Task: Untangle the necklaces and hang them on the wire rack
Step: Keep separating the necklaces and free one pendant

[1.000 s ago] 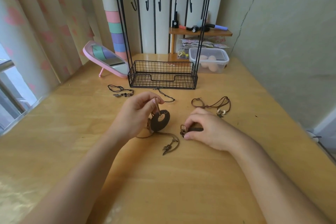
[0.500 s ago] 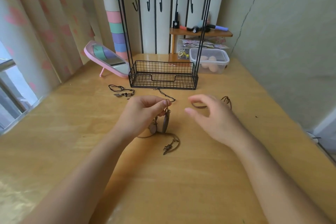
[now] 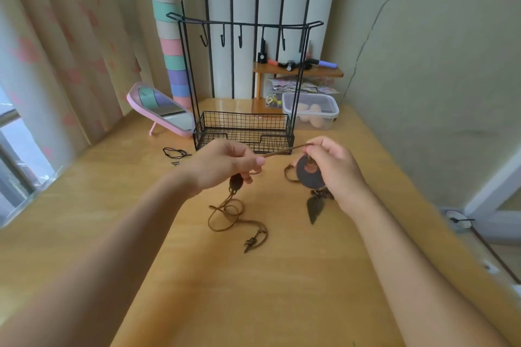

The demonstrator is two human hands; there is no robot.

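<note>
**Both hands hold one brown necklace above the table**

Two bare forearms reach in from the near edge over the light wooden table (image 3: pixel 282 290). In front of them, the lower part of a brown suede cord necklace (image 3: pixel 225 214) lies on the wood in loose loops. Its small metal clasp (image 3: pixel 253 241) rests at the near end.

From the loops the cord rises to a dark oval bead (image 3: pixel 236 182), which hangs just under the left hand (image 3: pixel 222 166). This hand is lifted above the table. Its thumb and forefinger are pressed together on the cord, and the other fingers are curled below.

The cord runs tight from there to the right hand (image 3: pixel 335 169), whose thumb and forefinger pinch it as well. A round dark disc pendant (image 3: pixel 310 177) with a copper-coloured centre hangs beside the right fingers. A metal leaf charm (image 3: pixel 315 207) hangs under the disc. A short piece of brown cord shows just left of the disc; I cannot tell whether it belongs to the same necklace.

Farther, on the left, a thin black cord necklace (image 3: pixel 176 153) lies on the table, well apart from the hands. Behind the hands stands the black wire rack (image 3: pixel 245 132), with a mesh basket at the bottom and a row of hooks (image 3: pixel 239 39) under its top bar. A tilted pink-framed mirror (image 3: pixel 160 110) stands left of the rack. A clear plastic box with a lid (image 3: pixel 310 114) stands to its right, and a small wooden shelf (image 3: pixel 298 72) is behind.
</note>
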